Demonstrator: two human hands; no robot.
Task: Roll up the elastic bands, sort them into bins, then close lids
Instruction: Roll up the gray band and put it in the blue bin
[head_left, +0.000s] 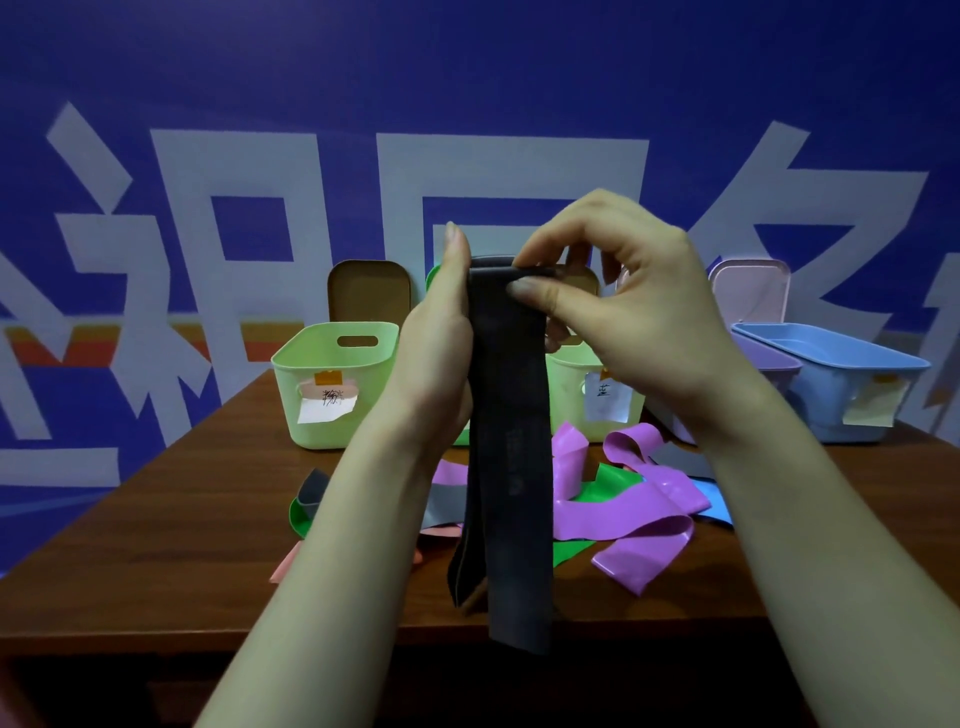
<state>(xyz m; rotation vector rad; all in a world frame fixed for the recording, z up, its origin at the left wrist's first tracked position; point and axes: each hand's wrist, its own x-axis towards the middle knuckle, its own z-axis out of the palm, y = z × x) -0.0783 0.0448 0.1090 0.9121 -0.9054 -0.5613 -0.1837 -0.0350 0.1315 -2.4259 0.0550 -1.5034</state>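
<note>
In the head view, the dark grey band (511, 441) hung limp from both hands above the table (156, 545), in front of the open green bins (332, 384). The right hand (639, 312) pinched its top edge between thumb and forefinger, apparently to begin a roll. The left hand (441, 353) gripped the upper left edge, its fingers hidden behind. The band looked light, floppy and rubbery, likely to spring open, so it wanted a firm pinch across the full width. Purple bands (623, 519) lay loose below.
</note>
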